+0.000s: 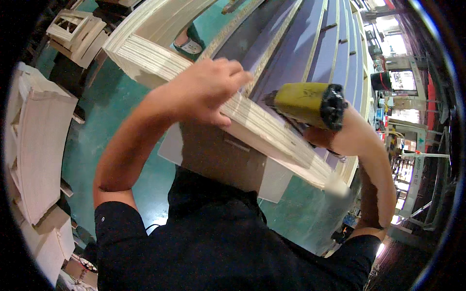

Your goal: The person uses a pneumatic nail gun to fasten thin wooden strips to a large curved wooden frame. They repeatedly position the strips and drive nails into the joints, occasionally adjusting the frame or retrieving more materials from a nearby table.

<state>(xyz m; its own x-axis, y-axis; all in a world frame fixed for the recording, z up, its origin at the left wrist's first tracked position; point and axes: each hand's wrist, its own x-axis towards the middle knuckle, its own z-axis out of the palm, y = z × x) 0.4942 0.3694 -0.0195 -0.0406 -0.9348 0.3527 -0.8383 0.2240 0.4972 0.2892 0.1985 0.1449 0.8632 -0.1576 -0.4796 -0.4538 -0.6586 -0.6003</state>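
Note:
My right hand (350, 133) is wrapped round a yellow and black nail gun (303, 103). Its narrow nose points left, above the near rail of a large pale wooden frame (286, 138). My left hand (211, 89) straddles that same rail further left, fingers curled over its top and thumb on the near side. Beyond the rail, long purple-grey panels (286, 51) run away from me between pale wooden strips (272, 48). The nail gun hides part of the rail and the fingers of my right hand.
Curved wooden pieces (43, 140) stand on the green floor (92, 145) at the left, with a smaller wooden frame (73, 31) behind them. Another person's shoe (189, 47) shows through the frame. A brown and white board (218, 155) hangs below the rail. Cluttered shelving lines the right.

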